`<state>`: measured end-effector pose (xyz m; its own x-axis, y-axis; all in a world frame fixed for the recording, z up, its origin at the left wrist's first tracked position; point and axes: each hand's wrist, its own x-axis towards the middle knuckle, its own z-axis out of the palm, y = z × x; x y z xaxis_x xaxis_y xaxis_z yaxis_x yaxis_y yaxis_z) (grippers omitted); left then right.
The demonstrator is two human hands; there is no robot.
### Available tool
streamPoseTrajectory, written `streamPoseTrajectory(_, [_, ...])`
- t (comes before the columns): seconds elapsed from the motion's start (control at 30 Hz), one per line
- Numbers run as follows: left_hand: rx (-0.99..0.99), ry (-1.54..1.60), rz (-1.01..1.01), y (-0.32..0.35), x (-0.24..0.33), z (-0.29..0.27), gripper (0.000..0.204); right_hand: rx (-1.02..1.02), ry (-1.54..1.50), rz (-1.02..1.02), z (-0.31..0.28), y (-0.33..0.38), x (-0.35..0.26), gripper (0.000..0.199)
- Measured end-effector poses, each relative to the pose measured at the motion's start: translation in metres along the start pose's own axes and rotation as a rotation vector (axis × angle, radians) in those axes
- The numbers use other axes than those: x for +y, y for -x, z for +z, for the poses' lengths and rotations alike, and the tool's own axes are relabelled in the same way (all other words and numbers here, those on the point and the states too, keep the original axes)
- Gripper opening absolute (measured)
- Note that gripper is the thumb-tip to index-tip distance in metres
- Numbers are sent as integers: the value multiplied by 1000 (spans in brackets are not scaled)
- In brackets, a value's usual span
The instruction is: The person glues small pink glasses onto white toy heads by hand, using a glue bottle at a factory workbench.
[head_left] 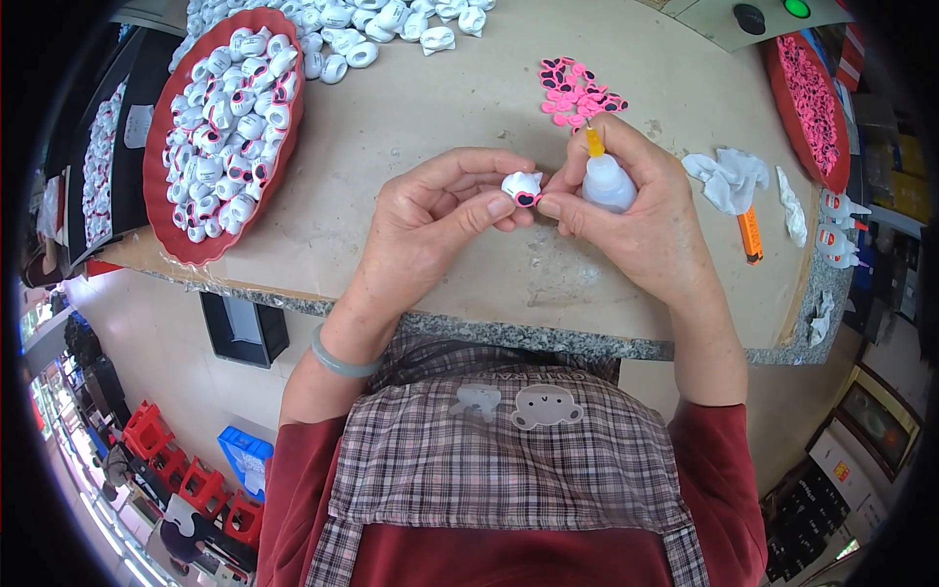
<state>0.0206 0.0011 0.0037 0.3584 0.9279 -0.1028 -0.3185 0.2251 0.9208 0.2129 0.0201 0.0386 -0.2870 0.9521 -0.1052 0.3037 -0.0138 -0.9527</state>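
Note:
My left hand [430, 210] pinches a small white cat-like figure head [521, 184] between thumb and fingers over the table. Pink sunglasses with dark lenses [527, 200] sit on the front of the head. My right hand [636, 201] is wrapped round a white squeeze bottle [608, 183] with a yellow tip [594, 143], held tip up. The thumb and fingertip of that same hand meet at the edge of the sunglasses. Just beyond it lies a loose pile of small pink sunglasses [577, 93].
A red scalloped tray [155, 186] of white heads, some with sunglasses, stands at left. More white heads [391, 20] are heaped behind. At right are crumpled tissue [732, 181], an orange cutter [750, 235], small glue bottles [839, 245] and a red tray [782, 83] of pink pieces.

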Motion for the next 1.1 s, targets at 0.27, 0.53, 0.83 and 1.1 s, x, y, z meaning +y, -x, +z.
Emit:
streamPoseTrajectory(0.27, [42,-187,141,0,-5,6,25,65,113,-26,13,2,3,27])
streamPoseTrajectory(0.53, [44,-182,172,3,-6,1,20,141,186,-169,19,2,9,29])
streamPoseTrajectory(0.83, [34,-128,145,4,-3,-3,21,173,236,-352,22,-4,16,29])
streamPoseTrajectory(1.1, [48,-77,131,1,-3,-6,24,178,217,-332,21,-10,17,29])
